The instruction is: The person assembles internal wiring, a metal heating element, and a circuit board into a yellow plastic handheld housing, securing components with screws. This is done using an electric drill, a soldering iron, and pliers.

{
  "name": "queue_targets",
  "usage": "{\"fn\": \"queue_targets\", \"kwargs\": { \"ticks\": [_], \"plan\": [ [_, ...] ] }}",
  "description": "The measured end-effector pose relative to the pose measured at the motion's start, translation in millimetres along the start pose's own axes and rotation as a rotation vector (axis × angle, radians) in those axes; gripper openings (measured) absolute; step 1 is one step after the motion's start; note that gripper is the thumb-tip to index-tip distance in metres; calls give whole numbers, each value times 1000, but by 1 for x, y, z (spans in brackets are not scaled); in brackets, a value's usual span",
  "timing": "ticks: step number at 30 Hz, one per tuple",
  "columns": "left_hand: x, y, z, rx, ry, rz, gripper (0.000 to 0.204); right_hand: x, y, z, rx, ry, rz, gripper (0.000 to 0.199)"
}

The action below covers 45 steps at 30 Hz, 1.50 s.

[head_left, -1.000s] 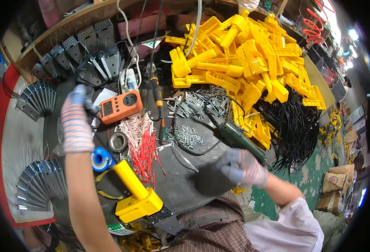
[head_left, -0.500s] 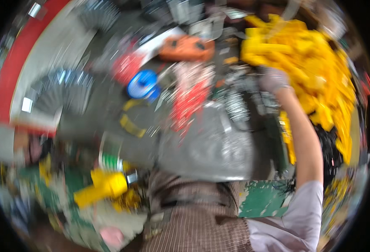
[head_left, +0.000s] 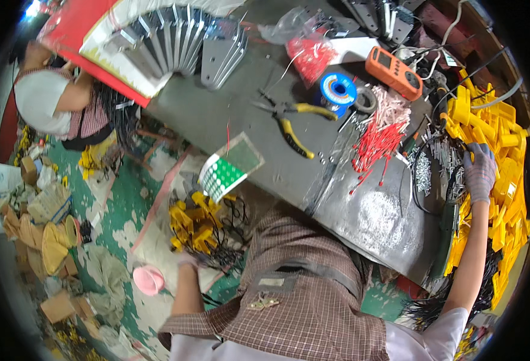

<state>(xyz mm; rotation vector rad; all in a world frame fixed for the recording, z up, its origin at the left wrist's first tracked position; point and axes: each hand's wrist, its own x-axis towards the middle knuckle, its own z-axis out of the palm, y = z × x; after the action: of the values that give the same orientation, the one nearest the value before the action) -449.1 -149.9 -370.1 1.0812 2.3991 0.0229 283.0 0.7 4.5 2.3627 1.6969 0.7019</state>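
Observation:
My right hand (head_left: 480, 172), in a thin grey glove, lies at the left edge of a heap of yellow plastic parts (head_left: 505, 186). Its fingers look stretched out, with nothing visible in them. Beside it on the bench are thin metal pins (head_left: 442, 150) and a pile of small silver screws (head_left: 422, 173). Low on the left, my left hand (head_left: 188, 260) is at a bundle of yellow plastic parts with black cables (head_left: 196, 222), below the bench edge; its fingers are blurred and partly hidden.
Pliers (head_left: 289, 114), a blue spool (head_left: 338, 90), red-tipped wires (head_left: 373, 141) and an orange meter (head_left: 394, 72) lie on the dark bench (head_left: 229, 108). A green-and-white card (head_left: 229, 168) overhangs its edge. A pink cup (head_left: 148, 280) stands on the floor. Another person (head_left: 54, 102) sits far left.
The view has turned, and the bench now slants across it. My left hand has come into view at the lower left. My right hand stays by the yellow heap.

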Motion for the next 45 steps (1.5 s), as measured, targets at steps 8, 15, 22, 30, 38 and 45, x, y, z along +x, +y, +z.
{"fn": "queue_targets", "kwargs": {
  "ticks": [8, 15, 22, 30, 38, 45],
  "plan": [
    [-9, 243, -133, -828, 716, 376, 32, -85, -71, -60, 1097, -112, 57, 18],
    [-10, 458, -230, -288, 685, 1015, 39, -163, -110, -62, 1452, -412, 338, 20],
    [45, 477, -241, -389, 533, 902, 43, -207, -106, -46, 1669, -374, 677, 21],
    [-159, 429, -207, -767, -35, 1336, 46, -174, -105, -51, 1475, -185, 201, 24],
    [-204, 414, -155, -1043, -355, 1207, 51, -147, -87, -51, 1693, -449, 326, 26],
    [-210, 417, -143, 54, -282, 1923, 51, -280, 6, -70, 1153, -852, 70, 19]
  ]
}}
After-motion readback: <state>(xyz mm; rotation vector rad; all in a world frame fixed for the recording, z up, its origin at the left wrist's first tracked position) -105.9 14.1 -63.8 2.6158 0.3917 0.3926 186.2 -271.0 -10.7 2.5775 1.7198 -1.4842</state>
